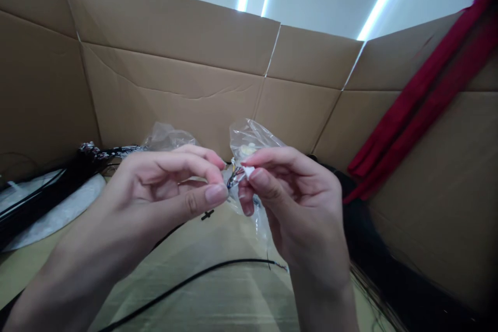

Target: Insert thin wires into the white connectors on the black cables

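Head-cam view, both hands raised at centre, fingertips almost meeting.

R hand: thumb & forefinger clamped on a small white connector, other fingers curled under. Small clear bag bunched up just above the R fingertips, crumpled, w/ something pale inside; more of the film trailing down in front of the R palm.

Coloured wires: short thin bundle leaving the connector toward the L hand, sitting in the narrow gap between the two hands. Long axis roughly side to side, dipping slightly toward the L side.

L hand: fingers curled, thumb & forefinger tips drawn toward each other just beside the free end of the wires. Cannot tell whether pinched on a wire or only hovering next to it; the contact is too small and blurred. Nearer hand to the wire ends: L. Nearer to the connector & bag: R, already gripping.

Around the hands: second clear bag behind the L knuckles; black cable lying loose on the table below both wrists; dark cable bundle far out past the L forearm. Cardboard wall beyond the hands & on both sides; red cloth draped over it out past the R hand.
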Tool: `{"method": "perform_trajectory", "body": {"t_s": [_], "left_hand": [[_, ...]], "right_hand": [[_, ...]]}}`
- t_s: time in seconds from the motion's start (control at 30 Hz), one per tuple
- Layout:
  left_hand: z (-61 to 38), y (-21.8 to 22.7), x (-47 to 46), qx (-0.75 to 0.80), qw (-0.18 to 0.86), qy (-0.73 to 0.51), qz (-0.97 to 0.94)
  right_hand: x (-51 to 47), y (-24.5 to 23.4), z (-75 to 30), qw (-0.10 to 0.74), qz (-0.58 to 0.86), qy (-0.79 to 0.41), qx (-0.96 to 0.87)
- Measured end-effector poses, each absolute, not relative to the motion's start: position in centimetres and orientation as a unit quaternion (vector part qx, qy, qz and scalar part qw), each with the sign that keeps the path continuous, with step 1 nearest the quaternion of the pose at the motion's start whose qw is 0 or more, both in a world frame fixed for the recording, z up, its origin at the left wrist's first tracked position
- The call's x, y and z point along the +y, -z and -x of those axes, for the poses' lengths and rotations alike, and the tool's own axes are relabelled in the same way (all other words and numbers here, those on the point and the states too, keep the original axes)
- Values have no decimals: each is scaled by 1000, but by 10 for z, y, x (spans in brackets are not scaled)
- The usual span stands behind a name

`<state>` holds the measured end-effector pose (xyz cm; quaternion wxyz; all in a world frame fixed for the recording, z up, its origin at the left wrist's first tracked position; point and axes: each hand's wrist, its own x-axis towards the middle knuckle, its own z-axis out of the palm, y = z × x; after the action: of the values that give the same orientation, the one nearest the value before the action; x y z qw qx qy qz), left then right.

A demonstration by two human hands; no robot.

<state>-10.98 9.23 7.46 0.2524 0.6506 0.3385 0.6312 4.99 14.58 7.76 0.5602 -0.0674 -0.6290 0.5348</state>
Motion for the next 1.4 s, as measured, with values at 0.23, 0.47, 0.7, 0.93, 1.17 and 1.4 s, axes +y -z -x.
{"method": "perform_trajectory", "body": {"t_s": [0.23, 0.47, 0.7, 0.93, 1.17, 1.4], "left_hand": [[112, -77, 95, 346, 418, -525, -655], [110, -80, 96, 296, 518, -480, -643], [108, -85, 95, 317, 512, -486, -634], [106, -84, 92, 306, 528, -513, -604], [103, -77, 88, 343, 346, -601, -634], [84, -69, 82, 454, -62, -663, -592]], "right_hand": [[159, -78, -54, 485, 6, -562, -670], [166, -75, -50, 429, -63, -652, -622], [158, -75, -49, 461, -43, -650, -603], [154, -76, -50, 502, -35, -596, -626], [153, -74, -45, 528, -14, -583, -617], [148, -74, -41, 563, 5, -587, -582]]}}
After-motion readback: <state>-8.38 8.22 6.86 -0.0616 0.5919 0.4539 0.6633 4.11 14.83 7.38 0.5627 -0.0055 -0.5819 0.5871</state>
